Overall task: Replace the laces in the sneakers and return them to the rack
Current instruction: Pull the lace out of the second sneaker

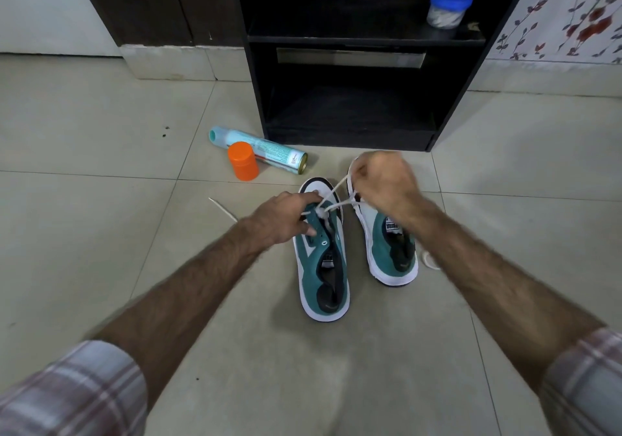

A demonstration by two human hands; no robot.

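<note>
The right hand (pixel 383 183) was curled round the white lace (pixel 336 196), drawing it taut up from the left sneaker (pixel 321 267), while the left hand (pixel 282 217) pinched that shoe's upper near the eyelets. The right sneaker (pixel 390 247) stood just beside it on the tiled floor (pixel 101 200), its toe hidden behind the right hand, with both toes pointing at the dark rack (pixel 353 99). A spray can (pixel 266 148) lay by the rack with an orange cap (pixel 243 160) touching it, a loose lace (pixel 222 209) trailed left, and a blue-lidded jar (pixel 447 6) sat on the shelf.
</note>
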